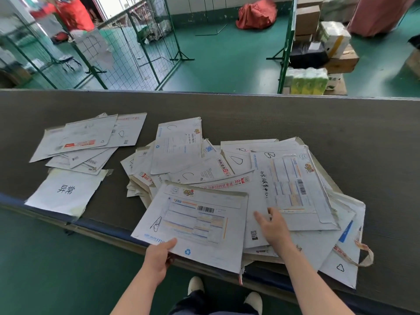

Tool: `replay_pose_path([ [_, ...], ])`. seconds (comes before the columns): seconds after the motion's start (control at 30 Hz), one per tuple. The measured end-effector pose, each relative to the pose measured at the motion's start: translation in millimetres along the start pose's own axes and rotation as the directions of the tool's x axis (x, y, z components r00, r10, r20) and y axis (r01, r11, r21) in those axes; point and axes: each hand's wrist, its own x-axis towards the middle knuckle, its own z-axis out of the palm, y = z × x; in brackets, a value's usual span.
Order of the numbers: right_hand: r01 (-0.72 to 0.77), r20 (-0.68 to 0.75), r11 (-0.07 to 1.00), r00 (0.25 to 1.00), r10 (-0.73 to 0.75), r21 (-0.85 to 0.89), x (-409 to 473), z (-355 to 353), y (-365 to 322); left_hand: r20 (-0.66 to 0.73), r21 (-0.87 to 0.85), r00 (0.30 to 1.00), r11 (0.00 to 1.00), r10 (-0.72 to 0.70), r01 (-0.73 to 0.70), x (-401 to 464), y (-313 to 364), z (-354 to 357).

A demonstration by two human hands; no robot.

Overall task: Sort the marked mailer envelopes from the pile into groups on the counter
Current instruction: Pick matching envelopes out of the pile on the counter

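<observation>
Mailer envelopes of white card, most with a printed waybill and a hand-drawn black letter, lie in a loose pile (238, 178) on the flat grey-brown counter (341, 119), directly ahead of both hands. Nearest is the white rectangular envelope marked A (193, 223), resting on the pile's near edge with its long axis running left to right, tilted a little, and its near corner overhanging the counter edge. The left hand (159, 258) pinches that near-left corner, thumb on top and fingers underneath, so it is the hand placed to lift this piece. The right hand (272, 226) lies just to the right of the A envelope, fingers spread and flat, touching the white envelope marked B (295, 189) and gripping nothing.

Judging by the layout, the A envelope would have to travel left and away from the left hand, towards the smaller fanned group of white envelopes (91, 139), which sits well apart from the pile. Nearer than that group lies a plain white sheet with two handwritten characters (66, 189).

Letters on that far group are mostly too faint to read, so which group takes A cannot be told. Lower layers of the pile are covered, and their marks are hidden. Beyond the counter, green wire fencing (136, 53) and stacked cardboard boxes (318, 30) are blurred.
</observation>
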Motion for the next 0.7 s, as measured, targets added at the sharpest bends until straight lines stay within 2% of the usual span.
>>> replay_pose_path([
  [0.17,0.05,0.114,0.998,0.992,-0.047,-0.024,-10.4,26.9,-6.6,0.15,-0.089,0.988,0.996,0.029,-0.016,1.1,7.0,-12.1],
  [0.33,0.01,0.159,0.979,0.986,-0.044,0.204,-12.1,49.4,-12.1,0.142,-0.245,0.986,0.968,0.091,-0.054,3.5,26.1,-28.1],
  [0.43,-0.032,0.158,0.957,0.987,-0.015,0.29,-3.9,64.0,-19.0,0.083,-0.501,0.992,0.864,0.09,-0.036,12.1,43.0,-43.4],
  [0.5,-0.056,0.201,0.937,0.979,-0.015,0.343,-0.4,85.1,-27.4,0.078,-0.588,0.99,0.807,0.12,-0.051,17.1,55.6,-50.1],
  [0.6,-0.083,0.316,0.938,0.948,-0.029,0.336,-1.0,130.5,-43.2,0.152,-0.48,0.979,0.876,0.134,-0.045,24.2,68.1,-45.4],
  [0.7,-0.087,0.394,0.977,0.919,0.003,0.195,-0.4,170.4,-62.5,0.054,-0.397,0.991,0.913,0.126,-0.095,51.0,82.6,-58.4],
])
